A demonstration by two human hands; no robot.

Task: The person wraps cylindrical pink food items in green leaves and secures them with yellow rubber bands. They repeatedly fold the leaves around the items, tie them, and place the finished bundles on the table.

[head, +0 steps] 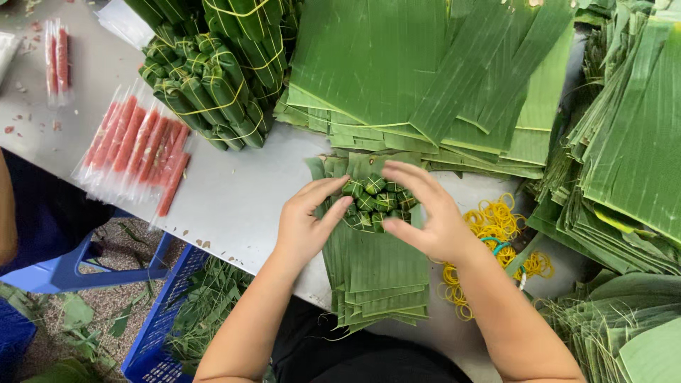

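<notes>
Head view, left hand (303, 225) and right hand (429, 213) curled around a cluster of small leaf-wrapped parcels (376, 202), cluster's long axis running left-right, atop a leaf strip stack (374, 276) lengthwise toward the desk (234, 191) near edge.

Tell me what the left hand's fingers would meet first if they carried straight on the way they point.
The left hand points right and slightly up at the cluster of small leaf-wrapped parcels, which its fingertips already appear to touch; just beyond sits the right hand, cupping the far side.
</notes>
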